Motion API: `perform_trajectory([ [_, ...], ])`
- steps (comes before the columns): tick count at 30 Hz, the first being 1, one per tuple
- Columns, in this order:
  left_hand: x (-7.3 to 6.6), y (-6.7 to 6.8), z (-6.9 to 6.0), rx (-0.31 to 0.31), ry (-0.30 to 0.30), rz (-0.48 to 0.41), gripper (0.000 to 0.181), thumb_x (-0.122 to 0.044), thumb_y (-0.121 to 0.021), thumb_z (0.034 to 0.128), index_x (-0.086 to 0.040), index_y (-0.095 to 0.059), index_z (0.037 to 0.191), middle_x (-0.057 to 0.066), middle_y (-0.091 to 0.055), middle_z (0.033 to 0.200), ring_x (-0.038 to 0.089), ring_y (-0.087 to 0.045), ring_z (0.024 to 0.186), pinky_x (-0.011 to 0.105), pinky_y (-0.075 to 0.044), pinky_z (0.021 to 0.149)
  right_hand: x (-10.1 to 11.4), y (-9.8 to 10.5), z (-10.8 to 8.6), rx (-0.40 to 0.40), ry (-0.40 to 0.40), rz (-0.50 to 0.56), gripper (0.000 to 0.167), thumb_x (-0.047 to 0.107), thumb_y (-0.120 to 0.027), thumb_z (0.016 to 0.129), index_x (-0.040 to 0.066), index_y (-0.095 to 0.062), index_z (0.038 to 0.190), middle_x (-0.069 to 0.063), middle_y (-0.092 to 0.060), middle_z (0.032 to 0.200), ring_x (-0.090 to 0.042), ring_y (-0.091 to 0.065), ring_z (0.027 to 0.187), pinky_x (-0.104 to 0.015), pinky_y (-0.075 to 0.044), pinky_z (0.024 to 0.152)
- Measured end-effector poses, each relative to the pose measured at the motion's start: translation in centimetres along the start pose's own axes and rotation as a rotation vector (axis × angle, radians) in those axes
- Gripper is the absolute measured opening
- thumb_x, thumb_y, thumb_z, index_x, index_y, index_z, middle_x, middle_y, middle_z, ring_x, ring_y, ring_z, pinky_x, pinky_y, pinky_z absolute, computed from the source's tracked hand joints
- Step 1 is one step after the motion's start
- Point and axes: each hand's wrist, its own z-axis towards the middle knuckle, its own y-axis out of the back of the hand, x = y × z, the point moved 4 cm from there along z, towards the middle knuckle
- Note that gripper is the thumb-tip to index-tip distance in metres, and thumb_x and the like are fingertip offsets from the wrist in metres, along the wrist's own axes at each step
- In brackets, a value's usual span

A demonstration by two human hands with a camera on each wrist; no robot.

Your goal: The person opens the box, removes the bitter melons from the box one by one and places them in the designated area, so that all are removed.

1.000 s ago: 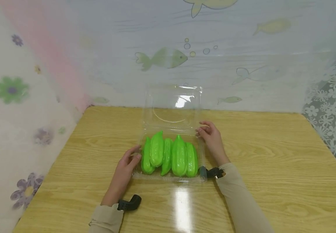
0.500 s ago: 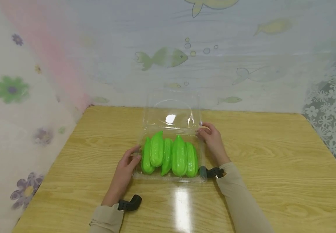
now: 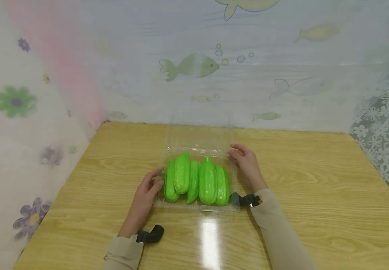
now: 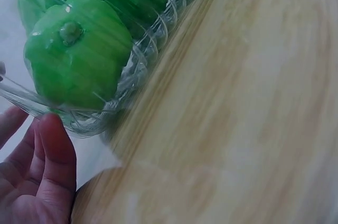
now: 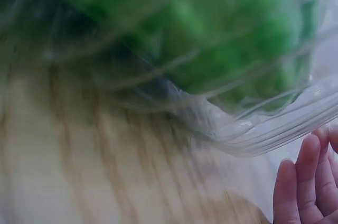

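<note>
A clear plastic clamshell container [image 3: 197,207] lies on the table with its see-through lid [image 3: 197,137] raised at the back. Inside lie several glossy bright green, long, ridged vegetables [image 3: 208,182], some with pointed ends; their exact kind cannot be told. My left hand [image 3: 143,195] holds the container's left side. In the left wrist view its thumb [image 4: 55,134] meets the rim, with the other fingers beyond it. At the back right corner, near the hinge, my right hand [image 3: 248,165] pinches the container's edge. The right wrist view shows its fingertips [image 5: 307,152] at the rim.
A wood-grain table [image 3: 302,195] carries the container. Behind it hangs a pale sheet [image 3: 262,86] printed with fish; a flower-printed sheet [image 3: 62,168] borders the left. Black wrist straps with mounts [image 3: 151,234] show at both cuffs.
The lid's top edge has sunk lower in the head view, and the bright glare on it has gone. Both hands and the green vegetables have hardly moved.
</note>
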Motion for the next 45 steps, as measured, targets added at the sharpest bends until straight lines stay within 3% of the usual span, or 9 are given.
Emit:
perform_trajectory([
  [5,-0.2,0.0,0.0,0.006,0.006,0.004,0.039,-0.038,-0.049,0.0904,-0.029,-0.043,0.128,0.002,-0.050,0.116,0.019,-0.047,0.098,0.038,-0.040,0.079,0.0,0.2,0.0,-0.005,-0.027,-0.003,0.035,0.015,-0.054,0.089,0.003,-0.051,0.122,-0.020,-0.056,0.113,-0.011,-0.059,0.086,-0.022,-0.046,0.075],
  [15,-2.7,0.0,-0.8,-0.003,0.059,-0.016,0.039,-0.030,-0.048,0.0925,-0.015,-0.043,0.128,0.007,-0.044,0.125,0.024,-0.049,0.102,0.039,-0.034,0.089,0.1,0.2,-0.2,0.023,-0.052,-0.012,0.036,0.018,-0.056,0.089,0.003,-0.052,0.121,-0.019,-0.057,0.112,-0.011,-0.060,0.086,-0.022,-0.046,0.075],
  [25,-2.7,-0.1,-0.5,-0.030,0.051,-0.027,0.036,-0.025,-0.049,0.0922,-0.014,-0.045,0.127,0.007,-0.048,0.121,0.024,-0.051,0.098,0.035,-0.037,0.085,0.4,0.8,-0.4,0.142,-0.059,0.035,0.040,0.021,-0.052,0.091,0.000,-0.047,0.125,-0.018,-0.054,0.115,-0.014,-0.058,0.096,-0.023,-0.045,0.080],
  [30,-2.6,-0.1,-0.5,-0.061,0.038,-0.026,0.034,-0.021,-0.049,0.0916,-0.012,-0.047,0.124,0.010,-0.052,0.114,0.028,-0.051,0.090,0.032,-0.039,0.078,0.6,1.3,-0.1,0.174,-0.038,-0.008,0.043,0.023,-0.050,0.092,0.000,-0.044,0.128,-0.016,-0.055,0.110,-0.017,-0.058,0.094,-0.027,-0.046,0.080],
  [37,-2.6,0.1,-0.3,-0.093,0.034,-0.023,0.034,-0.020,-0.050,0.0908,-0.014,-0.049,0.124,0.014,-0.058,0.095,0.028,-0.052,0.088,0.034,-0.040,0.076,3.2,2.6,-1.2,0.178,0.049,-0.030,0.043,0.022,-0.047,0.093,-0.001,-0.041,0.129,-0.021,-0.052,0.113,-0.036,-0.049,0.106,-0.041,-0.040,0.089],
  [45,-1.2,0.6,0.0,-0.143,0.020,0.005,0.032,-0.027,-0.053,0.0898,-0.021,-0.052,0.122,0.007,-0.057,0.103,0.022,-0.051,0.085,0.028,-0.040,0.072,7.1,3.3,-3.2,0.183,0.121,-0.074,0.039,0.022,-0.047,0.094,0.003,-0.045,0.127,-0.020,-0.053,0.115,-0.037,-0.047,0.107,-0.038,-0.041,0.088],
])
